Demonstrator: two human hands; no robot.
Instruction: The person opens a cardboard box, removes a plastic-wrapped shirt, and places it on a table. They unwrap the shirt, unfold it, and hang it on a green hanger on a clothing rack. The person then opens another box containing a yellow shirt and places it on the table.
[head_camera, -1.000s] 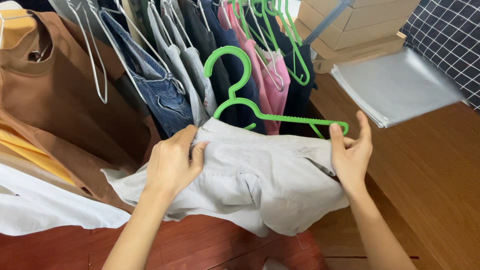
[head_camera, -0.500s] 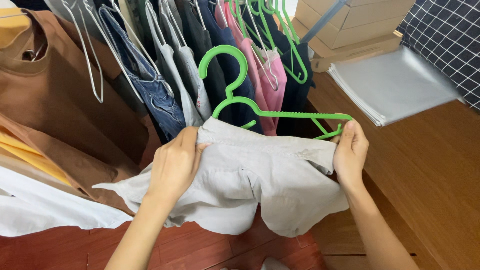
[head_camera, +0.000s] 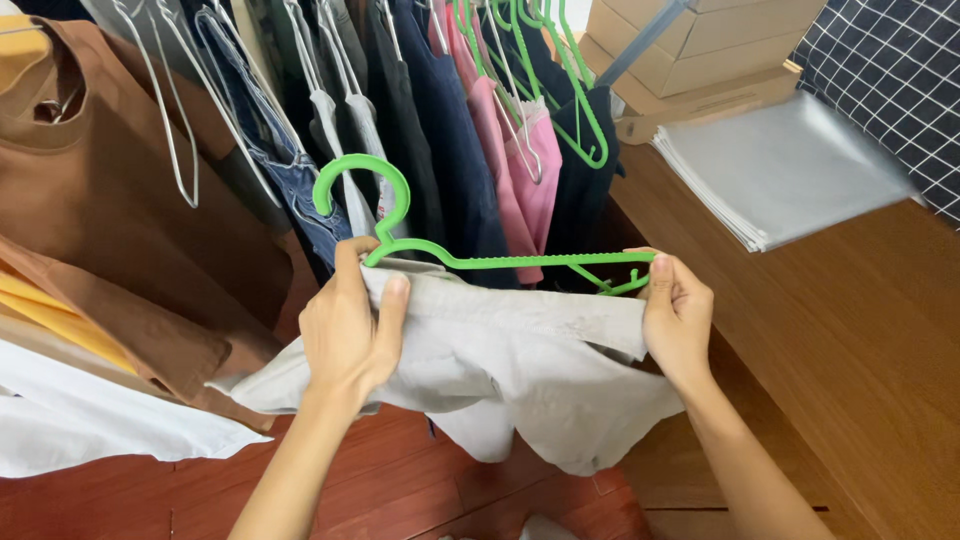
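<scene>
A pale grey garment (head_camera: 520, 360) hangs crumpled from a bright green plastic hanger (head_camera: 470, 258) held out in front of me. My left hand (head_camera: 345, 330) grips the garment's left side just under the hanger's hook. At the other end, my right hand (head_camera: 675, 315) pinches the cloth together with the hanger's right tip. The hook (head_camera: 362, 190) points up towards the rail of clothes.
Hung clothes fill the back: brown tops (head_camera: 110, 220), denim (head_camera: 290, 170), dark and pink garments (head_camera: 510, 150), more green hangers (head_camera: 560, 70). A wooden table (head_camera: 860, 340) on the right holds grey folded sheets (head_camera: 790, 170) and cardboard boxes (head_camera: 690, 50). Red-brown floorboards (head_camera: 400, 490) lie below.
Both hands have lifted the garment and hanger slightly and pulled the cloth along the hanger; the right hand now pinches the hanger's end instead of lying flat on the cloth.
</scene>
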